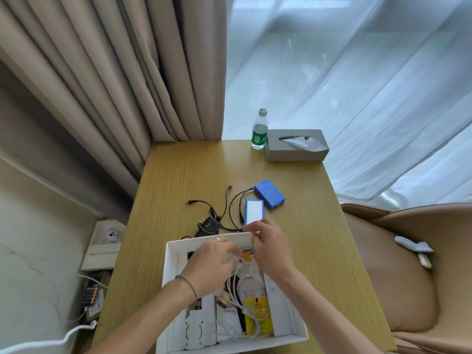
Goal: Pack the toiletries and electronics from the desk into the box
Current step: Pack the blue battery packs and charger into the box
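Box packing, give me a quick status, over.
Both hands, left and right, over the white box, handling white cables. Blue battery packs, black charger not yet packed. Nothing blocking.

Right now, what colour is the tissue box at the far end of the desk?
Grey, with a white tissue sticking out of the tissue box; the head view shows it.

One head-worn wide-angle camera looks steeply down, close over the desk [255, 175].
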The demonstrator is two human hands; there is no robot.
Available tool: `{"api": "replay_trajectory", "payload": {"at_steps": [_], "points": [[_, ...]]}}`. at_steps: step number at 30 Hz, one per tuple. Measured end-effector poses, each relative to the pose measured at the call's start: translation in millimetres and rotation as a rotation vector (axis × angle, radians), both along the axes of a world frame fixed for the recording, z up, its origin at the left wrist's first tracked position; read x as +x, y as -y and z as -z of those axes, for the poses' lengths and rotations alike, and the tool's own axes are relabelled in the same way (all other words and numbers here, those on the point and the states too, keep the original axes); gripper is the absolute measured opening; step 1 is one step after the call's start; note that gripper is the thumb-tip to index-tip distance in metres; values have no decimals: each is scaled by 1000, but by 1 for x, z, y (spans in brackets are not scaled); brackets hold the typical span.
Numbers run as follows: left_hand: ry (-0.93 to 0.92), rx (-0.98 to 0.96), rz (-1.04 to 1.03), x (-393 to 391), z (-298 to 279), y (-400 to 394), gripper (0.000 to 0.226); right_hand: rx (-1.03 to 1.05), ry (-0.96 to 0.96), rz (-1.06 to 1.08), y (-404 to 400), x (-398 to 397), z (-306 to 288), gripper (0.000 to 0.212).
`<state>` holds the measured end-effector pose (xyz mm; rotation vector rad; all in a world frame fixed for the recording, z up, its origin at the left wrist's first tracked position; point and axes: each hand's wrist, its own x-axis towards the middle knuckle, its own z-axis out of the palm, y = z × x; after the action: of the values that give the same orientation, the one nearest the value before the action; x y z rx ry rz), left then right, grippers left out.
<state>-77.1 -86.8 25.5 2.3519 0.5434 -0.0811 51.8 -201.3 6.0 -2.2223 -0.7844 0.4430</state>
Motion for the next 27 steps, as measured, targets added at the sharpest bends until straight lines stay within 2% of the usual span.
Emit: {"api": "replay_trajectory", "payload": {"at_steps": [7, 17, 27], "points": [[-1, -44, -122, 47, -6, -19, 21, 78, -63, 86, -4, 45, -14, 36], [-245, -48, -245, 127, 20, -28, 30, 118, -199, 159, -6, 109, 11, 32], [-472, 45, -255, 186, 66, -15, 66, 129, -328, 203, -7, 136, 53, 27]]}}
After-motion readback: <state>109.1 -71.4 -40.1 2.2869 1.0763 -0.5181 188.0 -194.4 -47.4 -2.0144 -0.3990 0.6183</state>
